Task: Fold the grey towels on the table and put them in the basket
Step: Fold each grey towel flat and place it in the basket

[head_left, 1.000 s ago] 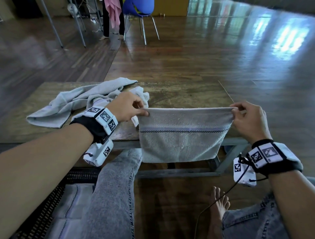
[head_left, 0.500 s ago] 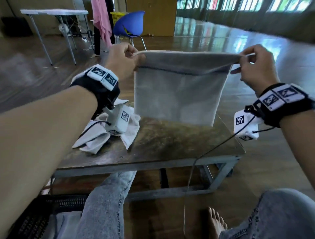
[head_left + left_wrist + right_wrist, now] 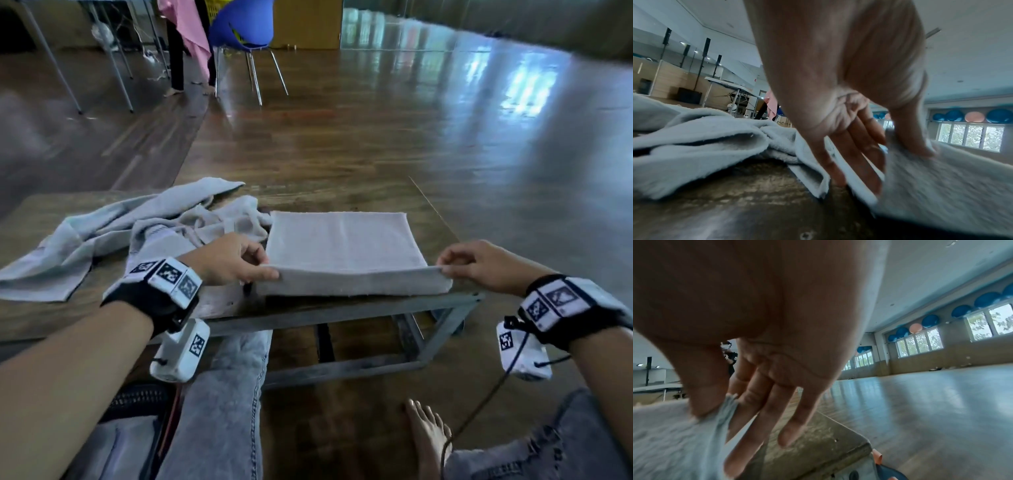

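A folded grey towel (image 3: 342, 246) lies flat on the low wooden table (image 3: 308, 195), its near edge lifted slightly. My left hand (image 3: 263, 269) pinches its near left corner between thumb and fingers; the left wrist view shows the thumb on top of the towel (image 3: 941, 186) and the fingers under it. My right hand (image 3: 445, 269) pinches the near right corner, where the right wrist view shows the towel (image 3: 670, 443) caught between thumb and fingers. A crumpled heap of grey towels (image 3: 137, 229) lies on the table's left half. The black basket (image 3: 137, 399) sits on the floor at lower left, holding folded grey cloth (image 3: 116, 448).
My knees in jeans (image 3: 222, 394) and a bare foot (image 3: 428, 435) are below the table's front edge. A blue chair (image 3: 243, 27), a hanging pink cloth (image 3: 195, 31) and metal table legs stand at the back. Shiny wooden floor spreads to the right.
The towel, held up in the air half a second ago, has come down and now lies flat on the table. Both hands have dropped with it, still pinching its corners.
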A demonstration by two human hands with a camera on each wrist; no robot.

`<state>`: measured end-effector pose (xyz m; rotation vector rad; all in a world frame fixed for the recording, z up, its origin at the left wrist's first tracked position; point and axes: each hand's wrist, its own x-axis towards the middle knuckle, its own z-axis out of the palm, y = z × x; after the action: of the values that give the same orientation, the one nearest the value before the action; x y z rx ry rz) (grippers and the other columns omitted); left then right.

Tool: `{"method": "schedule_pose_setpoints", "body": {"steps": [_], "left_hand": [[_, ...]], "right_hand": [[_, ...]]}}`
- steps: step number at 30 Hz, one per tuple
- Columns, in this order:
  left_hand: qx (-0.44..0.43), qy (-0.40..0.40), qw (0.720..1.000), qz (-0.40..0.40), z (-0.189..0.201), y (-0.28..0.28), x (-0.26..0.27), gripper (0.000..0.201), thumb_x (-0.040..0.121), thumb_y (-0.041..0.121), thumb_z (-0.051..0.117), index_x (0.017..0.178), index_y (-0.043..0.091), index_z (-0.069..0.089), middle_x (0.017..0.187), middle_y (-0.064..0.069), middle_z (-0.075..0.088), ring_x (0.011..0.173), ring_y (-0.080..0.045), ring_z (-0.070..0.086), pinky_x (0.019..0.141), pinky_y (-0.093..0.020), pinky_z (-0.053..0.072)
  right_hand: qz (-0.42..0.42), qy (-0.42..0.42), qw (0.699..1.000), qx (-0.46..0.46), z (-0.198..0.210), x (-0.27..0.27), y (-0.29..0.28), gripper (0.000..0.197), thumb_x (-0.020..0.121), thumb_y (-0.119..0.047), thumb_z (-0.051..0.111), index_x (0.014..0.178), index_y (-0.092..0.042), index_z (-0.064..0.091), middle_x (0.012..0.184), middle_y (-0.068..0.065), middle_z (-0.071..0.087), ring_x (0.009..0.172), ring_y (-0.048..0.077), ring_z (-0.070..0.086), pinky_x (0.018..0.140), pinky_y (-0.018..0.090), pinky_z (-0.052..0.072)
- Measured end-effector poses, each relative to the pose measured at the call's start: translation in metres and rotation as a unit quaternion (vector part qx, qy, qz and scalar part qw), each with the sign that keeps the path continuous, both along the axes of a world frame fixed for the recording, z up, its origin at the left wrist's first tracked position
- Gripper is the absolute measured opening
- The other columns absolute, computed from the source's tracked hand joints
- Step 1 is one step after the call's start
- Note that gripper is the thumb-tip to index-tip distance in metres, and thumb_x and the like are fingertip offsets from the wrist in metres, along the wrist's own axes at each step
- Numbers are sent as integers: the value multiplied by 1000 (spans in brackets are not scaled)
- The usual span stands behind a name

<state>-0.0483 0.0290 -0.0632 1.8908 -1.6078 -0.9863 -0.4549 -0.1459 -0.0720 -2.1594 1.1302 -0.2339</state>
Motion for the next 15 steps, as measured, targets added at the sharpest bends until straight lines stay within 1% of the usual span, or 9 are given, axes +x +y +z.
{"method": "schedule_pose_setpoints", "body": {"steps": [3,5,7,8,9,10,11,13,15], "left_hand": [[43,54,998,10,-2,-12,1,38,76,28,81,89,-4,67,75,-10,67,70,-19,64,72,-34,56],[23,61,997,34,-3,-25,2,33,80,26,80,90,-4,68,71,-6,68,65,-13,66,64,-26,58],[-25,18,997,66,-4,-39,0,27,82,25,78,88,0,70,63,2,67,54,0,62,51,-12,49],[-50,-10,995,86,-6,-48,1,26,84,25,77,88,0,71,63,0,67,52,1,61,49,-12,49],[-69,-27,992,105,-8,-57,1,27,85,25,76,88,-1,71,68,-6,68,56,-2,62,53,-18,54],[-80,-29,989,122,-11,-65,2,28,86,25,75,90,-2,70,74,-12,69,61,-8,63,62,-27,59],[-86,-25,986,140,-14,-72,2,28,87,25,74,91,-3,69,77,-14,68,64,-13,62,68,-35,60],[-100,-30,979,175,-23,-86,3,25,87,25,74,90,1,69,77,-10,67,65,-17,60,70,-38,58],[-116,-57,971,201,-34,-98,5,18,87,26,73,85,8,69,77,-7,67,68,-19,61,74,-40,56]], "right_hand": [[-14,-8,998,54,-8,-5,-12,18,92,-9,69,81,-21,76,77,-1,75,69,11,69,68,25,54],[-29,-26,998,48,-9,-3,-21,14,93,-10,68,87,-20,76,80,0,77,68,11,72,61,20,55],[-47,-48,998,17,-10,3,-30,10,93,-12,68,93,-19,75,81,-4,78,66,8,72,58,18,54],[-57,-56,997,-6,-11,7,-34,8,93,-15,68,93,-21,74,80,-7,77,65,6,72,59,20,54],[-69,-63,995,-36,-14,13,-39,7,93,-17,69,92,-23,73,79,-9,77,66,4,71,63,22,53],[-84,-70,992,-65,-17,18,-44,7,93,-20,70,89,-25,72,78,-8,76,68,5,70,68,25,52],[-99,-74,988,-91,-19,24,-50,6,92,-21,70,88,-25,72,79,-8,75,73,6,69,73,27,51],[-114,-60,983,-134,-24,38,-63,4,92,-22,70,89,-24,72,84,-11,71,82,11,67,81,32,50],[-122,-38,978,-162,-29,52,-77,6,91,-23,70,87,-27,70,82,-15,67,81,12,64,82,30,46]]}}
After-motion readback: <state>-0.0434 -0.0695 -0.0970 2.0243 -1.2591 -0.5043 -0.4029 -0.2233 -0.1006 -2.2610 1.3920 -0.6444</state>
